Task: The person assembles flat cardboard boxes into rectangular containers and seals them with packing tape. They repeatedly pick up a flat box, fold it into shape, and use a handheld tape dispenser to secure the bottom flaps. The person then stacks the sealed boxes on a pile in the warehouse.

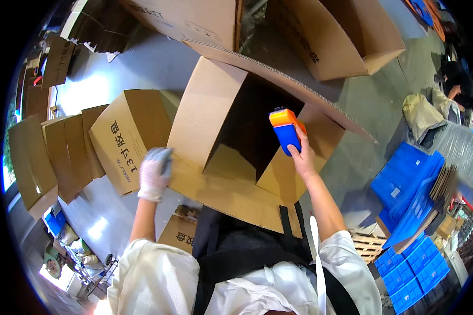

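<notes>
An open cardboard box [227, 185] stands in front of me with its flaps spread outward and a dark inside. My right hand [302, 156], bare, is closed around an orange-and-blue handheld tool [286, 137] above the box's right flap; its exact kind I cannot make out. My left hand [155, 174] wears a white glove with grey-blue on the fingers. It is at the outer edge of the left flap [207, 107], close to the corner of the near flap. Motion smears its fingers, so whether it touches the cardboard is unclear.
A closed printed carton [122, 143] and more brown boxes [34, 163] stand at the left. Open cartons [320, 37] lie beyond my box. To the right are blue plastic crates [404, 176], a wooden pallet [367, 245] and a wrapped stack [460, 144]. A person [453, 79] is at the far right.
</notes>
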The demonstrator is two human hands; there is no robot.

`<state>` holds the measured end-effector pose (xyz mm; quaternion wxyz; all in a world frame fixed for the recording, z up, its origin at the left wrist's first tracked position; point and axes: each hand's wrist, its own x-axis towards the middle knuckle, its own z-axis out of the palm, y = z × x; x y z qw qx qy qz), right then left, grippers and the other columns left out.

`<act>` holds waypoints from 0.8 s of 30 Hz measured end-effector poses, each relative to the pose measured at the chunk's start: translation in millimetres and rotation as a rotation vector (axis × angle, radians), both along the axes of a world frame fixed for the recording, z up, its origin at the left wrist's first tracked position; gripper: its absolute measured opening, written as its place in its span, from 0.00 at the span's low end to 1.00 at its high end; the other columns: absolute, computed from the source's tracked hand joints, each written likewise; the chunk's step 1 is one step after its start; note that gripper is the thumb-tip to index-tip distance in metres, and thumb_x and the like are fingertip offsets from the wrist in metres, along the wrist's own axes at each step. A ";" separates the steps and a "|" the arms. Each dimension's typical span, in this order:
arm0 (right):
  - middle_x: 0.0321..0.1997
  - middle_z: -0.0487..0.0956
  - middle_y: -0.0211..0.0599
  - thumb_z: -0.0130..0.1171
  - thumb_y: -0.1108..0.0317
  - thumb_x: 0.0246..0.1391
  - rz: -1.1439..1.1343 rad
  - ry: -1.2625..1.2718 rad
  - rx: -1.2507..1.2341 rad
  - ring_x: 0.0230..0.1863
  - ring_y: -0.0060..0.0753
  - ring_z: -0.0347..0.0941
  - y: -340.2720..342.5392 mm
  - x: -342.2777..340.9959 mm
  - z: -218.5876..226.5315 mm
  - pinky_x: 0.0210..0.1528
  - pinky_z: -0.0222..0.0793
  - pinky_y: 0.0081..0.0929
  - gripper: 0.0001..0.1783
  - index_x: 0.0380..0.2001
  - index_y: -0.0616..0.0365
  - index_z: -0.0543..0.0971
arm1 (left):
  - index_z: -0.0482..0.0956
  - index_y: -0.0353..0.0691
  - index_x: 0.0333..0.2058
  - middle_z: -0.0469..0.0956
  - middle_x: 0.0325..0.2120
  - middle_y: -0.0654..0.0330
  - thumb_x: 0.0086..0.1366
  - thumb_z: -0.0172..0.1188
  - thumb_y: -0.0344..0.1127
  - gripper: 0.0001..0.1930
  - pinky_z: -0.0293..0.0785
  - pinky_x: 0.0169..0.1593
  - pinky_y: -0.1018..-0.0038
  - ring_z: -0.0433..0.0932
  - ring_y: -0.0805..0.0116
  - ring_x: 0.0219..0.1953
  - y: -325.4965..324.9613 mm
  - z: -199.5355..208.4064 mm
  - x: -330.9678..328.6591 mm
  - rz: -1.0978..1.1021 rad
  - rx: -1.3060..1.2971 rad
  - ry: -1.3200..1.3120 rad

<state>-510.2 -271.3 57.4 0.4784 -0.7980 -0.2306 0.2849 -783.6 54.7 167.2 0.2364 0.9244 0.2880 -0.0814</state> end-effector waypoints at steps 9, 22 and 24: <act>0.60 0.68 0.43 0.54 0.63 0.61 -0.304 -0.185 0.420 0.58 0.36 0.68 -8.2 128.9 171.6 0.60 0.64 0.33 0.29 0.61 0.65 0.61 | 0.74 0.41 0.51 0.70 0.55 0.51 0.64 0.51 0.29 0.16 0.68 0.57 0.65 0.70 0.50 0.55 35.8 -58.6 38.2 0.216 0.095 -0.284; 0.46 0.75 0.51 0.69 0.65 0.44 0.387 -0.729 -0.365 0.47 0.54 0.74 -65.4 -62.8 -9.4 0.46 0.70 0.44 0.44 0.63 0.55 0.59 | 0.72 0.46 0.56 0.78 0.48 0.56 0.69 0.40 0.58 0.27 0.70 0.52 0.68 0.77 0.55 0.47 43.0 -191.3 109.6 1.093 -0.315 -0.455; 0.46 0.75 0.52 0.68 0.65 0.46 0.325 -0.784 -0.424 0.45 0.57 0.73 -57.4 -65.3 -15.7 0.44 0.71 0.42 0.41 0.62 0.56 0.60 | 0.75 0.48 0.53 0.80 0.44 0.57 0.70 0.43 0.56 0.24 0.71 0.50 0.68 0.78 0.62 0.45 42.5 -191.6 106.4 1.083 -0.544 -0.597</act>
